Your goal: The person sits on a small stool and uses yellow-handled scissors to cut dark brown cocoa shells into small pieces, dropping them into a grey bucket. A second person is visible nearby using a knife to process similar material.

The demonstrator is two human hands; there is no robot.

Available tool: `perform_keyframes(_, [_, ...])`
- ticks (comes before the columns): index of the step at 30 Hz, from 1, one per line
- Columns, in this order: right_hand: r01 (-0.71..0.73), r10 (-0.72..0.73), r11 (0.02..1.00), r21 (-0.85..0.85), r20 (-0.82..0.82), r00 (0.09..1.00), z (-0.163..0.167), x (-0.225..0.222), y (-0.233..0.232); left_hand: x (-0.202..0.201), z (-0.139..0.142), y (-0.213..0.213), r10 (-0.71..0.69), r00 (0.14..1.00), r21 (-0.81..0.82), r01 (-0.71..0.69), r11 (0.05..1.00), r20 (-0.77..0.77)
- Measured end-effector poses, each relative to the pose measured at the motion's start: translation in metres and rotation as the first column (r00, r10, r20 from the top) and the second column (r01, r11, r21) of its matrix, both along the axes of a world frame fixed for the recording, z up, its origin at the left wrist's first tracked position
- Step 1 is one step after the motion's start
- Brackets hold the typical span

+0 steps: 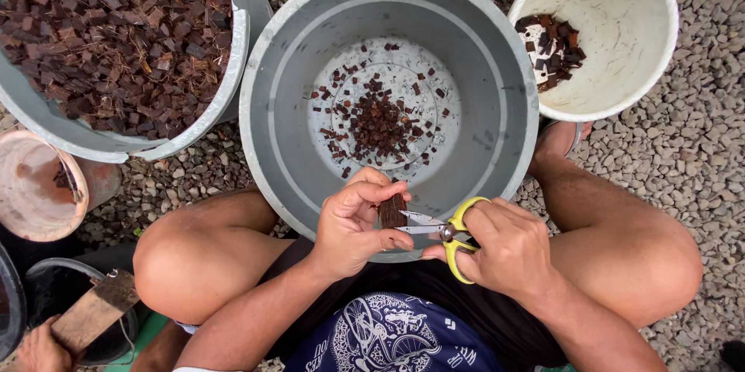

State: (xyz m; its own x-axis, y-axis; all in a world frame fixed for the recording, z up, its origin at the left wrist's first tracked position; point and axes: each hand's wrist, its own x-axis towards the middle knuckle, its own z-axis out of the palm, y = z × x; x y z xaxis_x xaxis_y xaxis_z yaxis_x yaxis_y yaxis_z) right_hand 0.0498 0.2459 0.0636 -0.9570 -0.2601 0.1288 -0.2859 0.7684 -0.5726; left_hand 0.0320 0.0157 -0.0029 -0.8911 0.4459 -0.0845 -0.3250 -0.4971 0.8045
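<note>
Head view: three buckets, one scissors.

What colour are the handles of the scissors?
Yellow; the scissors in the right hand show clearly in the head view.

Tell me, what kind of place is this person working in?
Probably an outdoor yard or garden work spot. The ground is loose gravel, and plastic tubs sit on it: a grey basin with a few brown chips and a heaped tub. The right hand snips a brown piece with scissors.
</note>
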Motion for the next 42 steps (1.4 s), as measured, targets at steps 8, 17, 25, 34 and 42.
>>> perform_keyframes(8, [0.013,-0.016,0.999,0.051,0.059,0.998,-0.008,0.009,-0.001,-0.003,0.001,0.004,0.103,0.989,-0.104,-0.114,0.988,-0.108])
perform_keyframes(17, [0.107,-0.109,0.994,0.019,0.171,0.979,-0.025,0.016,-0.006,-0.012,0.003,0.015,0.170,0.980,-0.146,-0.183,0.972,-0.102])
perform_keyframes(25, [0.748,-0.686,0.661,-0.062,0.355,0.636,-0.027,-0.013,0.082,-0.004,0.006,0.011,0.052,0.994,-0.149,-0.066,0.987,-0.096])
perform_keyframes(34, [0.581,-0.679,0.558,0.592,-0.077,0.730,-0.052,-0.053,0.110,-0.006,-0.001,0.004,-0.034,0.992,0.136,0.017,0.991,0.120])
perform_keyframes(42, [0.384,-0.383,0.921,0.070,-0.026,0.923,-0.025,-0.024,0.041,-0.003,0.007,-0.002,-0.029,0.990,0.076,0.019,0.997,0.135])
